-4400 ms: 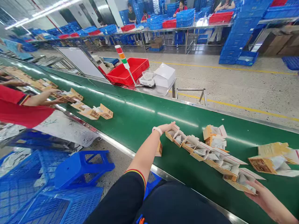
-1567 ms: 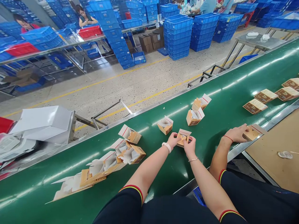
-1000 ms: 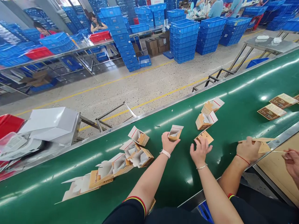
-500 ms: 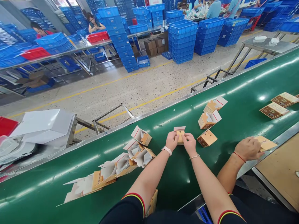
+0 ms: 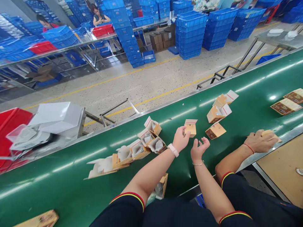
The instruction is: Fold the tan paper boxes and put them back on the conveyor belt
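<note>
My left hand (image 5: 180, 140) pinches a small brown carton (image 5: 190, 128) with a white flap, held just above the green conveyor belt (image 5: 71, 176). My right hand (image 5: 199, 148) hovers beside it with fingers apart and curled, holding nothing. A closed brown carton (image 5: 215, 131) lies on the belt just right of my hands. To the left lies a row of open cartons (image 5: 146, 143) with white inserts. Two more open cartons (image 5: 219, 113) sit further right.
A co-worker's hand (image 5: 259, 142) at the right grips a carton at the belt's near edge. Finished cartons (image 5: 286, 105) lie far right. Beyond the belt stand a metal stand with a white box (image 5: 56, 115), a red bin (image 5: 9, 121) and stacked blue crates (image 5: 191, 31).
My right hand has let go of the carton and drawn back, open. My left hand alone now holds it, lifted slightly further out. The view has shifted a little left.
</note>
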A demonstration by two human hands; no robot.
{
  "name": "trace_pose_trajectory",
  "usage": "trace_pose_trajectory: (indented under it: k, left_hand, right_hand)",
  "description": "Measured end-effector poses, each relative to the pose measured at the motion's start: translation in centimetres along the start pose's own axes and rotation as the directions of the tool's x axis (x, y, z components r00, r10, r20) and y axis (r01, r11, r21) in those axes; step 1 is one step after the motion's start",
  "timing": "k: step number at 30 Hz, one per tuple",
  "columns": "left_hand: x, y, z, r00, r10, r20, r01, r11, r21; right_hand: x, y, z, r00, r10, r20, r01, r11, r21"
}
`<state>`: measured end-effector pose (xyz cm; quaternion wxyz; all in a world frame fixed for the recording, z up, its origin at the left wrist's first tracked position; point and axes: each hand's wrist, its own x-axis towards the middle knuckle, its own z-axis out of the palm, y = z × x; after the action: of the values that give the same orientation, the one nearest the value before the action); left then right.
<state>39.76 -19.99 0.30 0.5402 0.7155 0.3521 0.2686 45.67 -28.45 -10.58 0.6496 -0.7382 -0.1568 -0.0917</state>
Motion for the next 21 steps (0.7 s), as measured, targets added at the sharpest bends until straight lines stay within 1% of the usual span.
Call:
trace_pose_trajectory:
  k: [1,2,3,4,5,6,7,8,9,10,11,12,13,14,16,17,18,19,20,21]
  left_hand:
    - [-2.2,1.3,-2.4,0.99,0.129,0.062,-0.129,0.992,-0.005]
    - [-4.5,2.3,-5.2,0.966,0.248,0.072,-0.247,0.969,-0.014]
    - [-6.7,2.9,-8.2,0.933,0.358,0.034,-0.358,0.934,-0.002]
    - [-8.9,3.0,-11.2,0.894,0.446,-0.033,-0.445,0.895,0.041]
    - [-10.9,2.5,-13.8,0.851,0.506,-0.142,-0.495,0.863,0.107]
    - [-12.7,1.4,-15.9,0.829,0.519,-0.21,-0.486,0.853,0.191]
    - [-14.1,-0.1,-17.3,0.857,0.476,-0.199,-0.418,0.866,0.273]
    - [-15.1,-2.1,-17.9,0.897,0.423,-0.125,-0.364,0.87,0.332]
    - [-15.8,-4.2,-17.9,0.925,0.379,-0.001,-0.351,0.86,0.37]
    - [-16.0,-6.3,-17.3,0.927,0.346,0.141,-0.374,0.843,0.388]
    - [-16.0,-8.3,-16.3,0.903,0.339,0.265,-0.421,0.82,0.387]
    - [-15.7,-10.0,-15.2,0.877,0.337,0.342,-0.46,0.797,0.393]
    - [-15.3,-11.2,-14.1,0.858,0.339,0.386,-0.488,0.775,0.402]
    - [-14.8,-12.1,-13.1,0.846,0.35,0.401,-0.508,0.758,0.409]
    - [-13.9,-12.8,-11.7,0.847,0.388,0.363,-0.519,0.749,0.411]
    - [-13.7,-12.8,-11.4,0.854,0.414,0.313,-0.515,0.756,0.404]
    - [-13.8,-12.8,-11.1,0.866,0.439,0.241,-0.5,0.768,0.401]
    - [-14.0,-12.8,-10.9,0.875,0.463,0.143,-0.478,0.778,0.409]
    - [-14.6,-12.9,-10.6,0.871,0.491,0.03,-0.454,0.78,0.43]
    - [-15.4,-13.2,-10.2,0.851,0.52,-0.078,-0.431,0.775,0.462]
  right_hand:
    - [-2.1,-0.6,-1.4,0.99,-0.118,0.081,0.116,0.993,0.023]
    - [-4.4,-1.1,-2.9,0.95,-0.24,0.201,0.231,0.971,0.067]
    - [-6.7,-1.4,-4.4,0.876,-0.359,0.323,0.335,0.933,0.129]
    - [-8.8,-1.5,-5.8,0.776,-0.467,0.423,0.422,0.884,0.201]
    - [-10.7,-1.4,-6.9,0.676,-0.552,0.489,0.486,0.832,0.268]
    - [-12.2,-1.1,-7.9,0.594,-0.602,0.534,0.522,0.793,0.313]
    - [-13.3,-0.6,-8.4,0.542,-0.618,0.569,0.538,0.775,0.33]
    - [-13.9,0.0,-8.7,0.513,-0.609,0.605,0.54,0.776,0.324]
    - [-14.2,0.6,-8.6,0.488,-0.586,0.647,0.536,0.786,0.308]
    - [-14.1,1.1,-8.4,0.462,-0.563,0.685,0.534,0.793,0.292]
    - [-13.8,1.6,-7.9,0.436,-0.549,0.713,0.539,0.794,0.282]
    - [-13.4,2.0,-7.5,0.412,-0.549,0.728,0.55,0.786,0.282]
    - [-12.9,2.2,-7.0,0.402,-0.552,0.73,0.559,0.78,0.282]
    - [-12.3,2.2,-6.7,0.416,-0.55,0.724,0.558,0.783,0.274]
    - [-11.2,1.6,-6.2,0.498,-0.506,0.704,0.509,0.828,0.235]
    - [-10.6,1.1,-6.1,0.531,-0.472,0.704,0.462,0.857,0.226]
    - [-10.0,0.6,-6.0,0.544,-0.441,0.714,0.412,0.881,0.231]
    - [-9.5,0.1,-5.9,0.539,-0.418,0.731,0.369,0.898,0.242]
    - [-9.1,-0.4,-5.9,0.526,-0.408,0.746,0.341,0.905,0.254]
    - [-8.9,-0.7,-5.9,0.516,-0.412,0.751,0.334,0.904,0.266]
